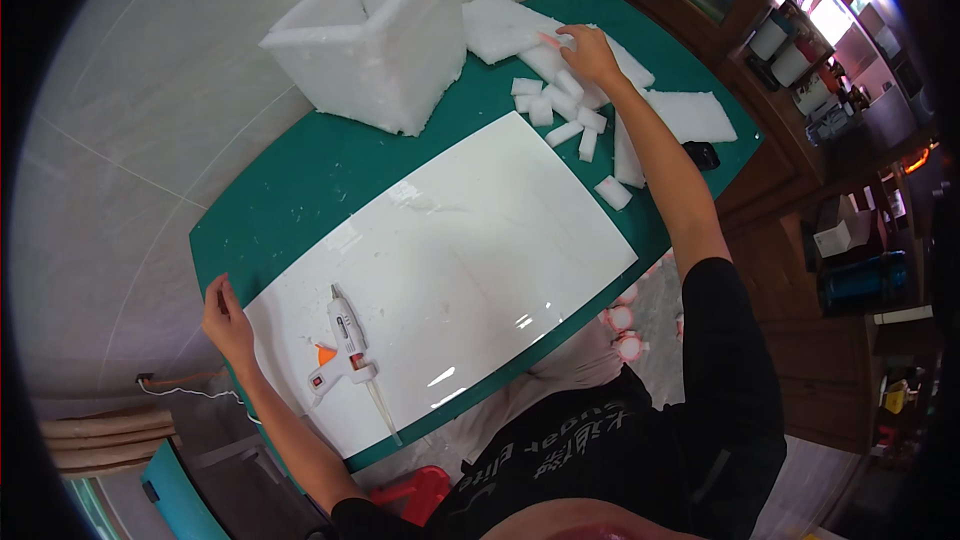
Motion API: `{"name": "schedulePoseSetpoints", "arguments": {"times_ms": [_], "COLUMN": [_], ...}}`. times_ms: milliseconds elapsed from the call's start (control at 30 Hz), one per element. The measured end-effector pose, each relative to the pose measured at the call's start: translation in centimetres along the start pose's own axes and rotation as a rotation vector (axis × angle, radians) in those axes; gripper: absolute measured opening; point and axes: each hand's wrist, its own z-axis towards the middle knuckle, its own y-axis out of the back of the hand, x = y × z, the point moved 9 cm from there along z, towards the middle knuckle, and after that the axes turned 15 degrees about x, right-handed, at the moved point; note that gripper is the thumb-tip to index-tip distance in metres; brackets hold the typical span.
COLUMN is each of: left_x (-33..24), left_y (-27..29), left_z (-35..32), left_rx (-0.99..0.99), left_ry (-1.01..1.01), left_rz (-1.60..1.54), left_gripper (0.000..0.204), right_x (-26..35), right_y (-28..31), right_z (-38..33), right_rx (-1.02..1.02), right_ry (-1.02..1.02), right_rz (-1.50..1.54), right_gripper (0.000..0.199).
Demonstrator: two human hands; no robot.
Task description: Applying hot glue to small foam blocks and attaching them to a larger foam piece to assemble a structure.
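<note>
My right hand point(592, 55) reaches over a pile of white foam pieces at the back of the table. Its fingers are apart, close to a pinkish patch point(549, 40) on the foam. A flat foam sheet point(498, 28) lies just left of it, with several small foam blocks point(541, 110) on the near side. At the table's left edge, my left hand point(228, 325) is raised with nothing in it and its fingers spread. A white glue gun point(346, 335) with an orange trigger lies on a glossy white board point(470, 230), a clear glue stick point(382, 408) sticking out of its rear.
A white open-topped foam box point(385, 55) stands at the back left of the green table point(260, 215). Another foam slab point(692, 116) and a small black object point(702, 155) lie at the right. Wooden shelving point(790, 130) borders the right side; a red stool point(415, 493) is below.
</note>
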Motion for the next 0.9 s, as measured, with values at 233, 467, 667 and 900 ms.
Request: {"name": "schedulePoseSetpoints", "arguments": {"times_ms": [233,467,667,900], "left_x": [2.7,4.1,6.6,7.9], "left_y": [0.6,1.1,2.8,4.1], "left_z": [-0.9,-1.0,-1.5,-2.0], "left_rx": [-0.027,-0.012,-0.08,-0.073], "left_ry": [0.057,0.088,0.042,0.135], "left_rz": [-0.028,-0.013,-0.04,0.058], "left_gripper": [0.018,0.019,0.02,0.02], "right_x": [-1.4,0.1,-2.5,-0.1], "right_y": [-1.7,3.2,-0.5,0.3], "right_z": [1.3,-2.6,-5.8,-7.0], "right_rx": [0.263,-0.034,-0.069,-0.317], "right_ry": [-0.054,-0.037,-0.228,-0.166], "right_rz": [-0.049,0.416,1.118,0.666], "right_gripper": [0.033,0.024,0.027,0.016]}}
